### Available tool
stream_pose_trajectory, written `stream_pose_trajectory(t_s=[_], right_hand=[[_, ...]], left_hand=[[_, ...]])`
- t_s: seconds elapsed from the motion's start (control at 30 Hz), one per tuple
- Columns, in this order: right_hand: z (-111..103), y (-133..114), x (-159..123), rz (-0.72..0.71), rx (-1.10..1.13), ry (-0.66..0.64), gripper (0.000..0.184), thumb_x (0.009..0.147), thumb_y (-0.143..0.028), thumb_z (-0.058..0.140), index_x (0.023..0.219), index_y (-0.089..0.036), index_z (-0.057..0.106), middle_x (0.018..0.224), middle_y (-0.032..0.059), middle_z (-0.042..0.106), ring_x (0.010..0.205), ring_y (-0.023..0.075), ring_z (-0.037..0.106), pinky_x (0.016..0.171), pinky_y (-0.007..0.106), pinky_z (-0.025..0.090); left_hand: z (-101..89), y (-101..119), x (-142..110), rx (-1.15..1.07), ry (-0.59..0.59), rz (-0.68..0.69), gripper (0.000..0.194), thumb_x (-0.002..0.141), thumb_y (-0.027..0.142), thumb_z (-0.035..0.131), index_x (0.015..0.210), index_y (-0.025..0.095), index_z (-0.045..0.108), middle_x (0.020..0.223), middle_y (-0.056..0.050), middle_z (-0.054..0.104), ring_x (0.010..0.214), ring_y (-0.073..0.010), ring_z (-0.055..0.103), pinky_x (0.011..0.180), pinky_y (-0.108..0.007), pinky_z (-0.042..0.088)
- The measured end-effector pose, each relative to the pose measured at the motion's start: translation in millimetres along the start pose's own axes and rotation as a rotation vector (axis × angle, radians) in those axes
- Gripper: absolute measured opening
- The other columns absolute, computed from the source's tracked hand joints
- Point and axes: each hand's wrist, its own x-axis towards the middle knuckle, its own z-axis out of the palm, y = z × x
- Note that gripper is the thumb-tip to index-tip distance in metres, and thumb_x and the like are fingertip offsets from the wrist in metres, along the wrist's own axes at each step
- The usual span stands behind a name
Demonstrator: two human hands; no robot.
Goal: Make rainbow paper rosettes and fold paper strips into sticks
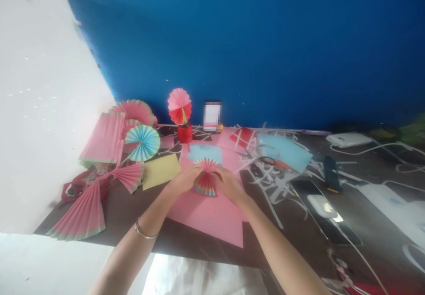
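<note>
Between my two hands is a small pleated paper fan [206,179], pink with a yellow and blue edge, spread nearly into a full round. My left hand [186,178] grips its left side, and my right hand [227,182] grips its right side. The fingertips are partly hidden behind the folds. Below the fan lie large pink paper sheets [212,224], with a light blue sheet [201,151] just behind it. A yellow paper piece [162,170] rests to the left of my left hand.
Pink and green folded fans [83,213] and a blue round fan [142,142] crowd the left. A red pot [185,132] holds a pink paper rosette [179,106]. Scissors [265,159], white paper strips [275,189] and a phone [327,213] lie right, before a blue wall [249,43].
</note>
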Motion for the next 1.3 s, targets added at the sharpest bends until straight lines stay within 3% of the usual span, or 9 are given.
stream_pose_trajectory(t_s=[0.2,0.5,0.73,0.9,1.1,1.3], right_hand=[[-1.6,2.8,0.7,-0.007,-0.035,0.009,0.022,0.086,-0.021,0.041,0.086,-0.020,0.064,0.090,0.0044,0.065,0.081,0.0167,0.058,0.075,0.029,0.043],[-2.8,4.1,1.0,-0.031,-0.070,-0.013,0.023,0.086,-0.018,0.042,0.088,-0.021,0.064,0.089,0.0032,0.065,0.081,0.0167,0.058,0.075,0.029,0.042],[-2.4,6.4,3.7,-0.050,-0.067,-0.042,0.026,0.084,-0.013,0.040,0.090,-0.022,0.064,0.089,0.0031,0.066,0.083,0.0165,0.058,0.076,0.028,0.042],[-3.8,3.6,4.0,-0.088,-0.099,-0.014,0.026,0.085,-0.014,0.040,0.085,-0.020,0.065,0.085,0.0042,0.065,0.079,0.0169,0.058,0.072,0.028,0.042],[-3.7,5.2,3.1,-0.082,-0.122,-0.003,0.025,0.084,-0.013,0.041,0.083,-0.020,0.064,0.082,0.0040,0.065,0.076,0.0170,0.057,0.070,0.028,0.041],[0.1,13.8,2.6,-0.089,-0.097,-0.011,0.025,0.080,-0.008,0.041,0.081,-0.019,0.063,0.084,0.0044,0.063,0.079,0.0169,0.057,0.075,0.028,0.042]], left_hand=[[-6.7,6.8,0.3,0.000,-0.008,0.005,0.027,0.082,0.006,0.037,0.095,0.014,0.059,0.102,-0.010,0.061,0.094,-0.0199,0.056,0.086,-0.037,0.047],[-2.9,-1.6,-1.0,0.134,-0.072,0.006,0.036,0.079,0.004,0.037,0.108,0.017,0.054,0.109,-0.008,0.059,0.101,-0.0186,0.054,0.090,-0.034,0.044],[-7.2,11.8,-2.9,0.279,-0.107,-0.057,0.037,0.080,0.003,0.031,0.110,0.015,0.049,0.105,-0.011,0.059,0.091,-0.0196,0.058,0.079,-0.032,0.046],[-5.1,14.0,-3.3,0.335,-0.104,-0.038,0.033,0.078,0.000,0.032,0.100,0.015,0.050,0.104,-0.010,0.057,0.096,-0.0193,0.056,0.084,-0.031,0.043],[-1.7,20.0,-1.4,0.491,-0.142,-0.053,0.030,0.077,-0.004,0.030,0.091,0.013,0.050,0.099,-0.012,0.055,0.088,-0.0212,0.056,0.077,-0.033,0.045],[-3.3,19.7,-1.1,0.396,-0.139,-0.056,0.029,0.078,-0.003,0.030,0.091,0.013,0.050,0.099,-0.011,0.055,0.090,-0.0205,0.055,0.080,-0.033,0.045]])
